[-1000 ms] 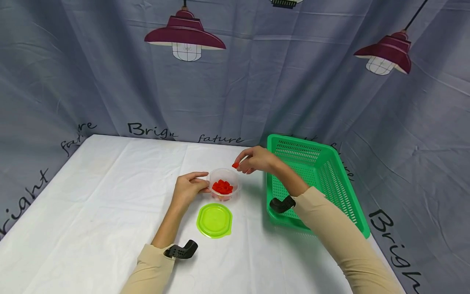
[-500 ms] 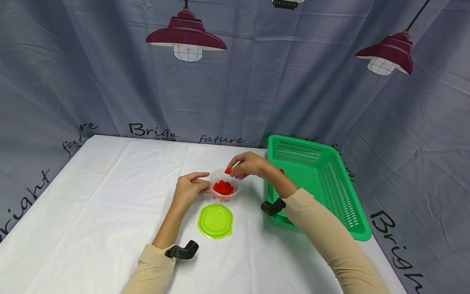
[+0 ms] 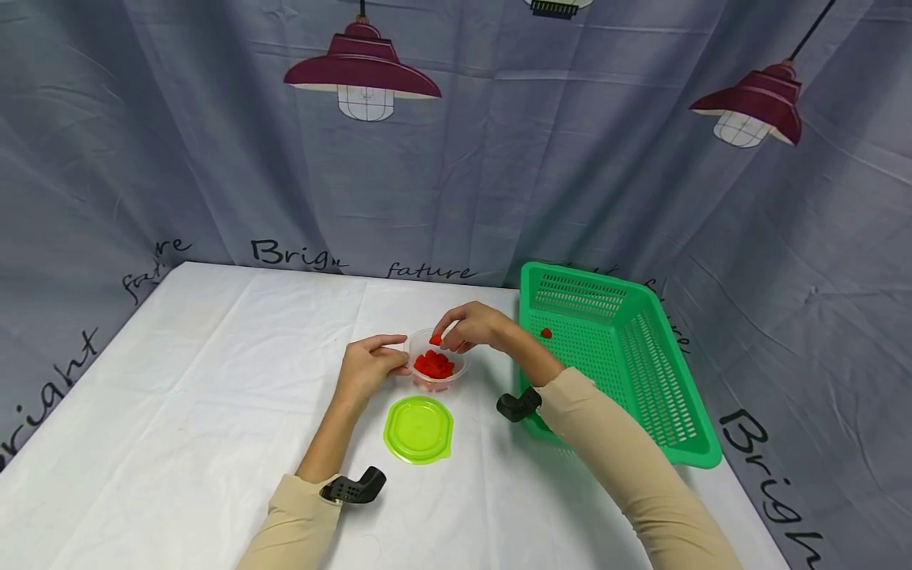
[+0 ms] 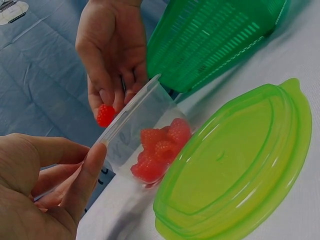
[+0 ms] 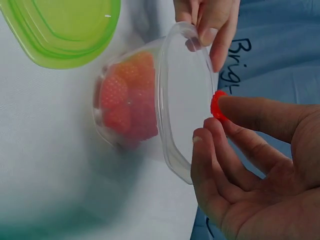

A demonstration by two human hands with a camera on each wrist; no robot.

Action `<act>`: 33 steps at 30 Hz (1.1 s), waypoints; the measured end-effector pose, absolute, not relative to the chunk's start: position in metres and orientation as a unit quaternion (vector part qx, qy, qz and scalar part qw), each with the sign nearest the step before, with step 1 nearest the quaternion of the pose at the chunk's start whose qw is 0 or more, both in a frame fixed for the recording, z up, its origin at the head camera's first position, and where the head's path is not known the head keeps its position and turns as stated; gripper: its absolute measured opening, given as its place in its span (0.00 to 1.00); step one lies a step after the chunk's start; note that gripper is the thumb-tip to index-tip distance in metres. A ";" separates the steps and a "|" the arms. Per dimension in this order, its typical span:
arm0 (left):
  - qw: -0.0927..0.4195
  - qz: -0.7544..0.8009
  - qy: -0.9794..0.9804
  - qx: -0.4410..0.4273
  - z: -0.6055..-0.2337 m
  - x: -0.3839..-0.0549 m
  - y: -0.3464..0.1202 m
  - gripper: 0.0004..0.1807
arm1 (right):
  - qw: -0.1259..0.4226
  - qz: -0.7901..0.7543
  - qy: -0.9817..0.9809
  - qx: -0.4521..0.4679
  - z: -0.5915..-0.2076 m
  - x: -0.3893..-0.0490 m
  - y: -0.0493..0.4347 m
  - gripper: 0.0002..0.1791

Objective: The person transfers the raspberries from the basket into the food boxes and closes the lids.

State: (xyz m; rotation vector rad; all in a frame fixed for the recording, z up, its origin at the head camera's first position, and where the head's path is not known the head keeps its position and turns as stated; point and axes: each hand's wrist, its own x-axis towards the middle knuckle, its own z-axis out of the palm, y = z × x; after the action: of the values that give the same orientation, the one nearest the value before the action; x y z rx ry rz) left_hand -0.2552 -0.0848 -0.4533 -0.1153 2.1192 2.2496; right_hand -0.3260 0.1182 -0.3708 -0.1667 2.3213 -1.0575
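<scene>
A clear plastic tub (image 4: 122, 135) stands on the white table, with several raspberries (image 4: 162, 147) at its bottom. My left hand (image 3: 366, 366) pinches the tub's rim on its left side, thumb and fingers on either side of the wall. Above the tub's opening, my right hand (image 3: 476, 326) holds a single red raspberry (image 5: 218, 105) between thumb and forefinger. In the right wrist view its other fingers reach across the near rim. One more raspberry (image 3: 545, 333) lies in the green basket (image 3: 613, 348) on the right.
Just in front of the tub, a lime-green lid (image 3: 419, 429) lies flat on the white tablecloth (image 3: 214, 396). A grey printed curtain (image 3: 456, 174) hangs behind the table. The basket's wall rises close to the right forearm.
My right hand has moved left and down with its raspberry, from beside the tub to over its opening. The raspberry in the basket has come into view. The left hand stays in place.
</scene>
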 end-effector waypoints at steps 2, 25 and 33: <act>0.024 0.728 0.685 -0.037 -0.453 -0.255 -0.084 0.18 | 0.287 -0.395 0.870 -0.060 -0.372 -0.326 0.119 0.12; 0.029 0.726 0.686 -0.035 -0.453 -0.256 -0.085 0.18 | 0.287 -0.366 0.882 -0.075 -0.381 -0.326 0.115 0.11; 0.026 0.722 0.691 -0.040 -0.455 -0.255 -0.083 0.18 | 0.291 -0.364 0.882 -0.073 -0.381 -0.326 0.115 0.13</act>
State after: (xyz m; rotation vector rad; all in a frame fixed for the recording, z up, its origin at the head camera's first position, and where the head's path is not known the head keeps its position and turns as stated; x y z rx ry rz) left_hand -0.2555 -0.0835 -0.4547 -0.1225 2.1352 2.2302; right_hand -0.3259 0.1149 -0.3815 -0.1948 2.3520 -0.9706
